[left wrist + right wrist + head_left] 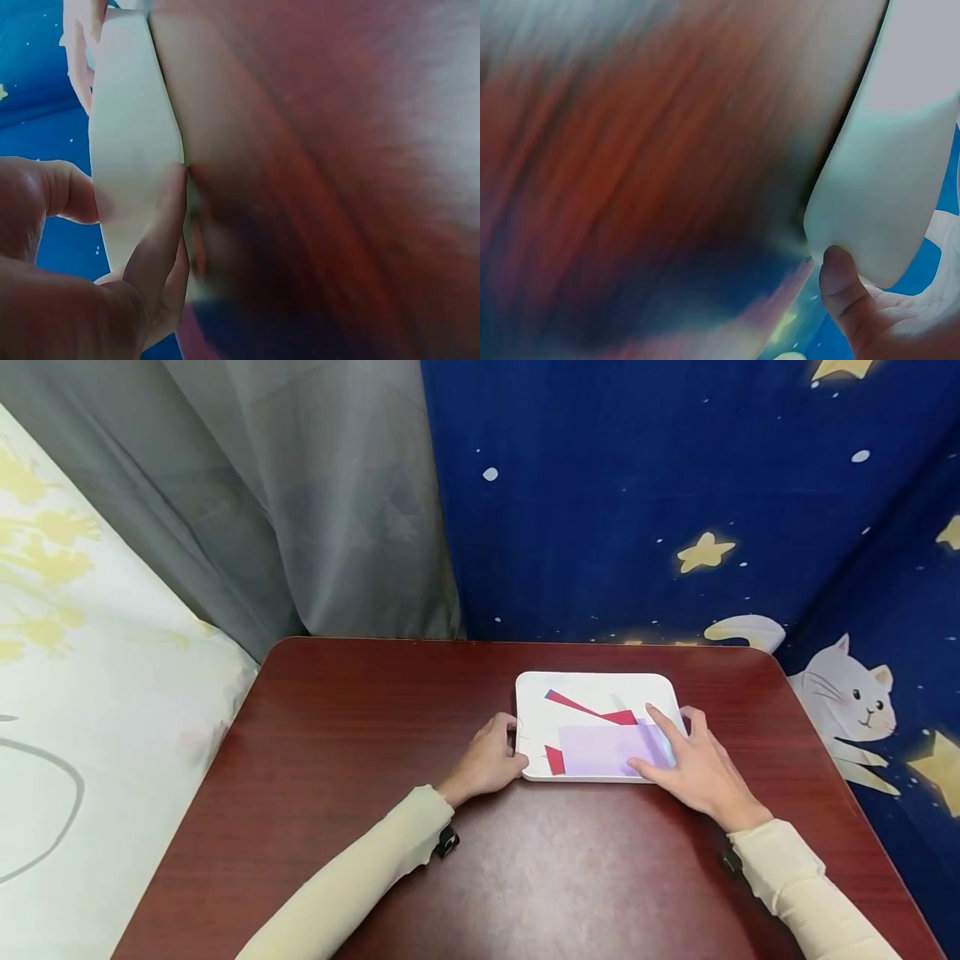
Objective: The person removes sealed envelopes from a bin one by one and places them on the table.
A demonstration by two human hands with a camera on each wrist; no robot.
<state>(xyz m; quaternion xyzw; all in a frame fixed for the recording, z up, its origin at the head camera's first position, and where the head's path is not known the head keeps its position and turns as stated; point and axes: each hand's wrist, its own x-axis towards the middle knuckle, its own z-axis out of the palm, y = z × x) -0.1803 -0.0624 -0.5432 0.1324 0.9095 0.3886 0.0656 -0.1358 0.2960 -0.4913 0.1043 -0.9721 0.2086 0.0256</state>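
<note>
A shallow white box [536, 702] with rounded corners lies on the table, its top showing red shapes and a pale purple rectangle. Whether these are printed or lie loose I cannot tell. My left hand [491, 758] grips the left end, thumb near the front corner and fingers along the side. In the left wrist view the white side wall [135, 127] passes between the fingers and thumb. My right hand [701, 768] holds the right end, with index finger and thumb spread over the top and other fingers at the right edge. The right wrist view shows its thumb against the box's corner [874, 232].
The dark red-brown table [375, 718] has rounded far corners. Behind it hang a grey curtain [345, 502] and a blue curtain [585, 502] with stars and a cat. White patterned cloth [97, 693] hangs at the left.
</note>
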